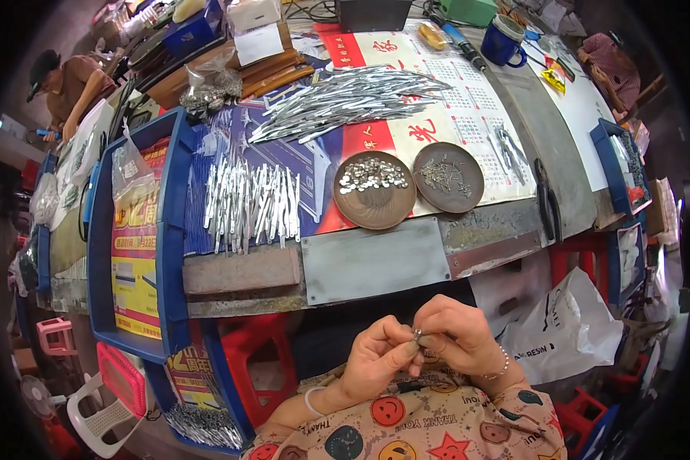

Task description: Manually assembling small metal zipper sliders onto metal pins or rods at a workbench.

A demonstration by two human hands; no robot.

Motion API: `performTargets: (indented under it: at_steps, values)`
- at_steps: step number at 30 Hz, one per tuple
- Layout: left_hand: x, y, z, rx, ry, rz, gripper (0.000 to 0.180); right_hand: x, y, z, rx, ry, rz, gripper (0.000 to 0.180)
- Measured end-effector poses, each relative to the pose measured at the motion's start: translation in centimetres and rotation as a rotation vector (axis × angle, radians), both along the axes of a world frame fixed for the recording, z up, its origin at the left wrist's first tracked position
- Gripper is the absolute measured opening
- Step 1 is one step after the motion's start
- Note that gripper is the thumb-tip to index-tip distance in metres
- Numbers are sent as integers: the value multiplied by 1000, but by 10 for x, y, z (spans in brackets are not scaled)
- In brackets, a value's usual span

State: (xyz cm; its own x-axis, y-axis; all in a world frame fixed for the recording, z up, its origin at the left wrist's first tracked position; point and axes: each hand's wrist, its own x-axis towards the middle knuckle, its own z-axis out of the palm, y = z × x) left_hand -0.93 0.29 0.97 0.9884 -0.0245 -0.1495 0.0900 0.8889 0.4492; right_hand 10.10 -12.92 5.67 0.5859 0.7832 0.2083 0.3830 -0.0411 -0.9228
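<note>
Close together above my lap, my left hand [377, 359] and my right hand [458, 336] meet at their fingertips. Both pinch a small shiny metal piece [417, 334]; fingers cover most of it, so its exact kind is hidden. Beyond them on the bench, a brown bowl [374, 213] holds small silver discs. A second brown bowl [451, 204] beside it contains thin little metal pins. Flat metal strips [253, 205] lie side by side to the left, and a bigger heap of similar strips [345, 101] sits farther back.
A grey metal plate [376, 264] lies at the bench's front edge, with a long flat block [241, 274] to its left. A deep blue tray [178, 253] stands at the left. Pliers [546, 201], a blue mug [503, 42] and a white bag [571, 330] are rightward. Two people sit farther off.
</note>
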Motion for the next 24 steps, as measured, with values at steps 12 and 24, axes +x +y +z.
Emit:
performTargets:
  at_steps: [12,24]
  values:
    - [-4,-5,-1,-24,-28,-6,5,-13,-2,10,-56,-288,-49,19]
    - [-7,-3,-5,17,-19,-54,5,6,-4,-2,26,263,83,13]
